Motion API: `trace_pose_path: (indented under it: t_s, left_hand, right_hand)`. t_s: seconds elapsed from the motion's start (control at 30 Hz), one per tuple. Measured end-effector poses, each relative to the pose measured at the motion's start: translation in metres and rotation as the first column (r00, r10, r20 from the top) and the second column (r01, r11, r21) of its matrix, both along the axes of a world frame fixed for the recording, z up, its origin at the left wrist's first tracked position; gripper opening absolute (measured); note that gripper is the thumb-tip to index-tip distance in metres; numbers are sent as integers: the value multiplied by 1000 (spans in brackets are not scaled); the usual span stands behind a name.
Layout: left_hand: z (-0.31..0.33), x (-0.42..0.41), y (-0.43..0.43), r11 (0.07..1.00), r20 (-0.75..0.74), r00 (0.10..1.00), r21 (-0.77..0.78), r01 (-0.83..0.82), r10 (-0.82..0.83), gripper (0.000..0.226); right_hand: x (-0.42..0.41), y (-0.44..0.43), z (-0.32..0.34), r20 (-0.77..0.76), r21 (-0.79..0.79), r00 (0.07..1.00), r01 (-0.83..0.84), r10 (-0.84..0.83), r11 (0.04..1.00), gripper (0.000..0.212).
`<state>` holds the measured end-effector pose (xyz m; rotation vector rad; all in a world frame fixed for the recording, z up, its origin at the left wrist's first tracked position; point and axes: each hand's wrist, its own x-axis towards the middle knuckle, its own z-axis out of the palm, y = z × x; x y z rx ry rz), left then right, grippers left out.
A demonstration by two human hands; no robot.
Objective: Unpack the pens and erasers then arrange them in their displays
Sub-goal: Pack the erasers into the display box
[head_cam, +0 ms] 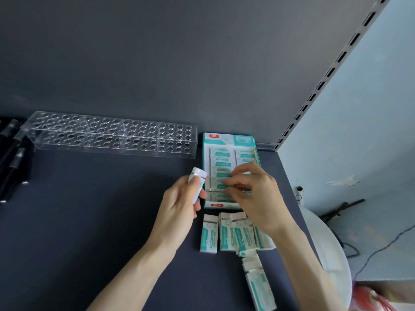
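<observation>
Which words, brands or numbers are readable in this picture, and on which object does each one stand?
Red logo, top left of the eraser box: two white characters, too blurred to read with certainty.
Red logo, front lip of the box: blurred, unreadable.
Teal header panel, top right of the box: too small to read.
Wrappers of erasers in the box: unreadable.
Wrappers of loose erasers on the table: unreadable.
Eraser in the left hand: no readable text.
Pen rack: no text.

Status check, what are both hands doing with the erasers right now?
Left hand holds one eraser. Right hand fingertips in the eraser box, grip unclear. Loose erasers on shelf. Pen rack empty. Nothing blocking.
</observation>
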<state>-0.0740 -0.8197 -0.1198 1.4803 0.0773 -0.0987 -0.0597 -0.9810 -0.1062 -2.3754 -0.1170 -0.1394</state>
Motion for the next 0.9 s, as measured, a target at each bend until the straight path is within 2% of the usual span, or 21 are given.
trace_pose_path:
  t_s: [0.1, 0.2, 0.3, 0.37, 0.4, 0.47, 0.57, 0.7, 0.77, 0.87, 0.9]
  left_hand:
    - [2, 1, 0, 998, -20, 1000, -63, -5, 3, 33]
    - [2, 0, 2, 997, 29, 999, -64, 35, -34, 30]
    - [6, -2, 5, 993, 101, 993, -89, 77, -68, 25]
    - [6, -3, 6, 983, 126, 990, -164, 78, -57, 18]
    - [5, -3, 5, 978, 137, 989, -194, 77, -51, 17]
    - [4, -3, 5, 972, 156, 987, -221, 77, -43, 18]
    - [5, -4, 5, 971, 201, 978, -215, 108, -65, 17]
    - [6, -2, 7, 989, 243, 965, -90, 121, -96, 19]
    - [4, -2, 6, 994, 242, 964, 12, 113, -112, 20]
    - [-1, -2, 7, 972, 264, 960, 234, 25, -88, 26]
    - [-3, -3, 7, 954, 261, 962, 298, 3, -84, 34]
  right_hand:
    - [1, 0, 1, 1, -44, 999, -44, 45, 998, 15]
    - [-2, 1, 2, 9, -31, 999, -51, 51, 998, 15]
    - [-7, 1, 6, 38, 158, 999, 2, -9, 987, 12]
    - [-11, 1, 11, -24, 315, 1000, 21, -14, 949, 11]
    - [-13, 2, 13, -67, 386, 998, 26, 0, 922, 10]
    - [-18, 2, 16, -126, 521, 990, 16, 58, 853, 22]
    - [-23, 2, 18, -130, 628, 981, -30, 143, 777, 29]
    - [-27, -1, 16, -137, 742, 972, -28, 192, 670, 19]
    - [-28, -5, 16, -125, 755, 976, -24, 180, 655, 15]
    - [-28, -16, 18, -92, 649, 995, 24, 48, 760, 5]
    - [-27, -21, 16, -82, 593, 996, 67, -23, 802, 10]
